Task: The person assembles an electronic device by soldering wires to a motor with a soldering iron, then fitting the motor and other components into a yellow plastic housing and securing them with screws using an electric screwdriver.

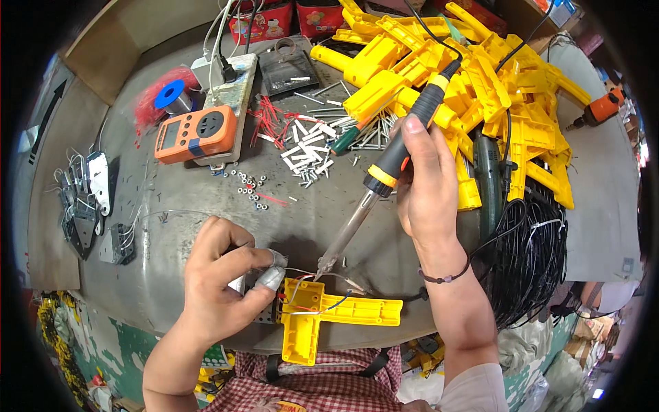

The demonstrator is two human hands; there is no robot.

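My right hand (431, 189) grips a soldering iron (395, 158) by its black and yellow handle. The iron slants down to the left, its tip just above a yellow plastic housing half (360, 311) at the table's front edge. Thin wires, white, red and blue, run through this open T-shaped shell. At the shell's left, my left hand (223, 288) pinches a thin wire (296, 270) between thumb and forefinger, both wrapped in grey tape at the tips. The wire reaches toward the iron's tip; whether they touch is too small to tell.
Yellow shells (508, 89) pile up at the back right, above a black cable bundle (528, 254). An orange meter (195, 134), a solder spool (174, 97), white sleeves (302, 151) and nuts (254, 189) lie behind my hands. Wired metal plates (86, 199) lie left; an electric screwdriver (604, 108) lies right.
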